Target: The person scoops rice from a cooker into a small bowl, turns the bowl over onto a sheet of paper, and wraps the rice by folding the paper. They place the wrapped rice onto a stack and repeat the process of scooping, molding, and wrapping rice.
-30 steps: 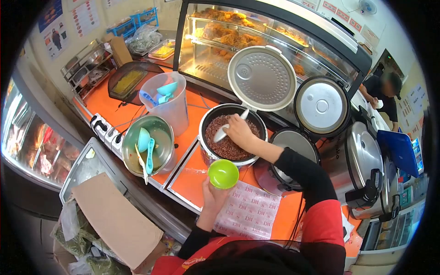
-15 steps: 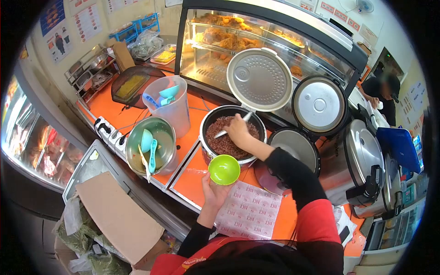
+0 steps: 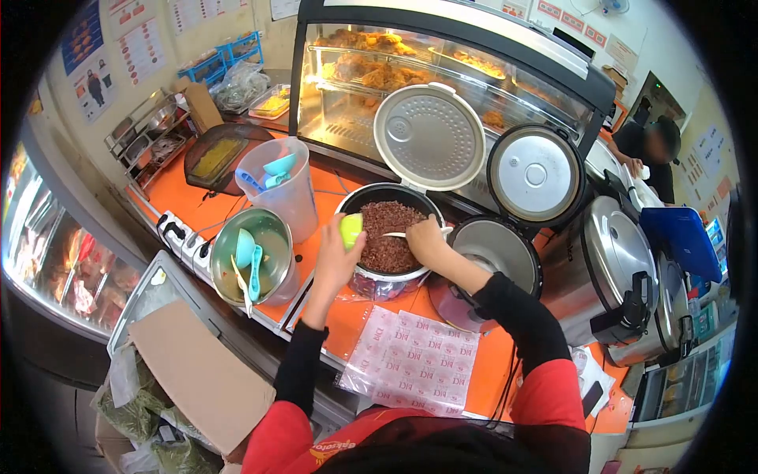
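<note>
The open rice cooker (image 3: pixel 387 290) contains reddish-brown rice (image 3: pixel 388 217); to its left, the translucent jug (image 3: pixel 290 189) holds blue and turquoise utensils (image 3: pixel 280 164), and the steel pot (image 3: pixel 278 241) holds a turquoise scoop (image 3: pixel 255 276). My left hand (image 3: pixel 338 257) is clamped on the green bowl (image 3: pixel 351 230), tilted at the cooker's left rim, while my right hand's (image 3: pixel 430 243) fingers are closed around the white paddle (image 3: pixel 397 234) over the rice. My hands partly cover bowl and paddle; the bowl's contents cannot be made out.

The left hand (image 3: pixel 333 259) holds a green bowl (image 3: pixel 351 230).
</note>
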### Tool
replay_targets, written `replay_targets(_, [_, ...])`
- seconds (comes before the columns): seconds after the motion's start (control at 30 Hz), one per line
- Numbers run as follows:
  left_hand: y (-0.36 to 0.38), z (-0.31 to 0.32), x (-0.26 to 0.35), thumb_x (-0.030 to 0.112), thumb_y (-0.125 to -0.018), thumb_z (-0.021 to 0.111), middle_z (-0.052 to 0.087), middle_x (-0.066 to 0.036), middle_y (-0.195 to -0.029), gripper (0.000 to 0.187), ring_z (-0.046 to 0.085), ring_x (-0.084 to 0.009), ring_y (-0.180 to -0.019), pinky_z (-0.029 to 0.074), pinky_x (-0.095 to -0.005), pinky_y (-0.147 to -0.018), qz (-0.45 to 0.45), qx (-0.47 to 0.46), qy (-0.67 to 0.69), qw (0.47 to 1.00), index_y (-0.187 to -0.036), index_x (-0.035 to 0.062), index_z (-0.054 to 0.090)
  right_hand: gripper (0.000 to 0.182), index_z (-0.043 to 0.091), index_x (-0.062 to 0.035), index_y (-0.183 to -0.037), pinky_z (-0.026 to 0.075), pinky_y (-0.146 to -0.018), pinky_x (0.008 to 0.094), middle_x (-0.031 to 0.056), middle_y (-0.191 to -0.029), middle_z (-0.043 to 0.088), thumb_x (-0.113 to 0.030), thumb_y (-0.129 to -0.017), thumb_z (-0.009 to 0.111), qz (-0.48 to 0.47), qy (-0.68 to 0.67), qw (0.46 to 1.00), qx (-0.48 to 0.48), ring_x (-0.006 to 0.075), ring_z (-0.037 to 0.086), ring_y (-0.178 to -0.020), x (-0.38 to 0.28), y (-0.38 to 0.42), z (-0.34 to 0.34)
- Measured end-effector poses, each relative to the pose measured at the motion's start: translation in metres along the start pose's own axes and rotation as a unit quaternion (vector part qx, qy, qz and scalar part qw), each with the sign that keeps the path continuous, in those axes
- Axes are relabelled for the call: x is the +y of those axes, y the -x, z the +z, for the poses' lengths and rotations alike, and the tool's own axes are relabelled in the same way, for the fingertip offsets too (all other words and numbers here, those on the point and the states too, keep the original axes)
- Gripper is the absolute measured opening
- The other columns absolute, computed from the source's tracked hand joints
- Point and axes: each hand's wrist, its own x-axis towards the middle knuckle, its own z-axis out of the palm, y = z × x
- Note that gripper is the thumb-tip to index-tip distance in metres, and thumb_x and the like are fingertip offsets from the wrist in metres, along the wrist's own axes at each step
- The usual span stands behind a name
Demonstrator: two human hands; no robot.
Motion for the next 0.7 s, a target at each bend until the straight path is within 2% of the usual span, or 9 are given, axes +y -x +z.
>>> replay_targets(0.1, [-0.024,0.034,-0.011,0.038,-0.081,0.058,0.046,-0.023,-0.106,0.060,0.048,-0.0383,-0.098,0.043,-0.0430,-0.083,0.026,-0.096,-0.137,0.986,-0.126,0.0044,0.037,0.012,0.067,-0.0130,-0.074,0.045,-0.058,0.0351,0.0053,-0.071,0.067,-0.018,-0.075,0.056,0.025,-0.057,0.998,-0.002,0.0203,0.064,-0.063,0.020,0.011,-0.004])
replay_targets(0.2, [-0.041,0.063,-0.011,0.043,-0.082,0.054,0.046,-0.026,-0.107,0.062,0.048,-0.0391,-0.099,0.044,-0.0442,-0.082,0.020,-0.147,-0.259,0.955,-0.127,0.0048,0.036,0.010,0.067,-0.0125,-0.075,0.047,-0.049,0.0319,0.0065,-0.070,0.066,-0.017,-0.073,0.057,0.108,-0.049,0.989,0.086,0.0208,0.065,-0.062,0.037,0.006,-0.009])
replay_targets(0.23, [-0.047,0.070,-0.011,0.047,-0.082,0.052,0.046,-0.026,-0.109,0.065,0.048,-0.0403,-0.102,0.045,-0.0445,-0.083,0.002,-0.191,-0.288,0.938,-0.129,0.0052,0.035,0.011,0.067,-0.0124,-0.072,0.048,-0.051,0.0325,0.0069,-0.071,0.066,-0.017,-0.073,0.057,0.075,-0.028,0.997,0.016,0.0212,0.066,-0.064,0.041,0.005,-0.015])
replay_targets(0.33, [-0.061,0.081,-0.011,0.048,-0.083,0.050,0.046,-0.029,-0.115,0.068,0.048,-0.0429,-0.106,0.044,-0.0448,-0.085,-0.031,-0.273,-0.306,0.912,-0.132,0.0059,0.031,0.019,0.071,-0.0117,-0.084,0.051,-0.058,0.0362,0.0085,-0.083,0.068,-0.019,-0.076,0.056,0.073,-0.052,0.994,-0.063,0.0230,0.067,-0.076,0.031,0.000,-0.008])
replay_targets(0.37, [-0.065,0.086,-0.011,0.050,-0.082,0.050,0.045,-0.029,-0.117,0.070,0.049,-0.0425,-0.106,0.044,-0.0451,-0.086,-0.053,-0.285,-0.301,0.909,-0.133,0.0066,0.030,0.021,0.070,-0.0092,-0.089,0.052,-0.065,0.0375,0.0117,-0.091,0.068,-0.018,-0.077,0.055,0.081,-0.101,0.987,-0.099,0.0248,0.066,-0.084,0.028,0.004,-0.024])
replay_targets(0.43, [-0.072,0.094,-0.012,0.053,-0.081,0.049,0.045,-0.029,-0.121,0.074,0.050,-0.0415,-0.106,0.043,-0.0458,-0.088,-0.100,-0.307,-0.292,0.900,-0.136,0.0080,0.029,0.022,0.069,-0.0070,-0.092,0.052,-0.070,0.0389,0.0137,-0.095,0.066,-0.016,-0.077,0.055,0.087,-0.158,0.973,-0.143,0.0269,0.065,-0.089,0.025,0.003,-0.025])
replay_targets(0.5, [-0.084,0.094,-0.012,0.052,-0.084,0.044,0.040,-0.029,-0.127,0.075,0.048,-0.0415,-0.110,0.045,-0.0456,-0.085,-0.118,-0.365,-0.249,0.889,-0.137,0.0031,0.022,0.025,0.068,-0.0033,-0.095,0.051,-0.075,0.0402,0.0171,-0.100,0.064,-0.014,-0.076,0.056,0.100,-0.205,0.955,-0.190,0.0295,0.063,-0.095,0.025,-0.002,-0.027])
replay_targets(0.6, [-0.084,0.093,-0.009,0.052,-0.086,0.041,0.038,-0.027,-0.132,0.078,0.048,-0.0389,-0.113,0.050,-0.0444,-0.078,-0.181,-0.408,-0.133,0.885,-0.138,-0.0014,0.016,0.025,0.067,-0.0017,-0.095,0.051,-0.075,0.0400,0.0188,-0.098,0.064,-0.011,-0.076,0.054,0.029,-0.188,0.952,-0.240,0.0292,0.063,-0.094,0.021,-0.017,-0.015])
replay_targets(0.7, [-0.083,0.096,-0.011,0.051,-0.086,0.040,0.038,-0.026,-0.131,0.079,0.048,-0.0364,-0.113,0.053,-0.0429,-0.070,-0.224,-0.403,-0.061,0.885,-0.138,-0.0027,0.014,0.025,0.067,0.0006,-0.093,0.052,-0.072,0.0392,0.0199,-0.093,0.065,-0.008,-0.076,0.051,0.062,-0.287,0.933,-0.207,0.0288,0.064,-0.088,0.012,-0.006,-0.034])
